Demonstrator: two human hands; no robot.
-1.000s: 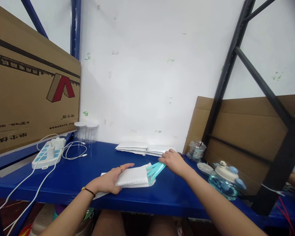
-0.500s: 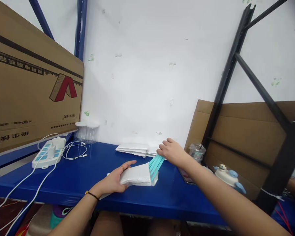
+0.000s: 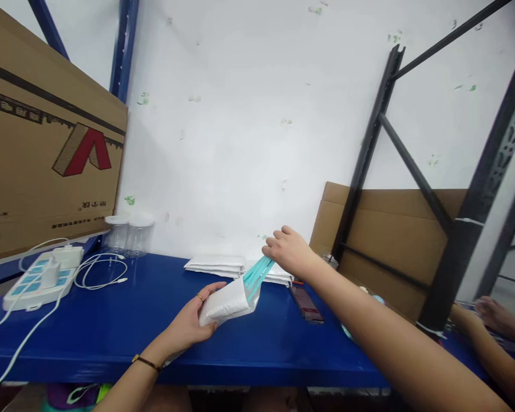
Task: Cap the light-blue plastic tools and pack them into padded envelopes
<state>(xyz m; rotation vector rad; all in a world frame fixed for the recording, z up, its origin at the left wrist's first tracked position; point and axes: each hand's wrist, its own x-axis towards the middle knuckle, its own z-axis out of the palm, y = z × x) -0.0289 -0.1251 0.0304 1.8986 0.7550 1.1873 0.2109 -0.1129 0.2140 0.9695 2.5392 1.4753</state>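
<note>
My left hand grips a white padded envelope from its left end, thumb below and fingers above, just over the blue table. The envelope is tilted with its mouth facing up and to the right. At that mouth, my right hand pinches the upper ends of several thin teal strips. Their lower ends are inside the envelope, out of sight. What the strips are made of I cannot tell. Behind the envelope lies a stack of white envelopes, partly covered by the strips and my right hand.
A phone lies under my right forearm. Left on the blue table are a power strip with white cables and clear jars. A large cardboard box and a black rack post flank me. Another person's hand shows far right.
The view has turned to the right. The envelope is tilted more steeply, mouth up. Both hands keep their holds, and the strips still run into the envelope. The phone shows more fully.
</note>
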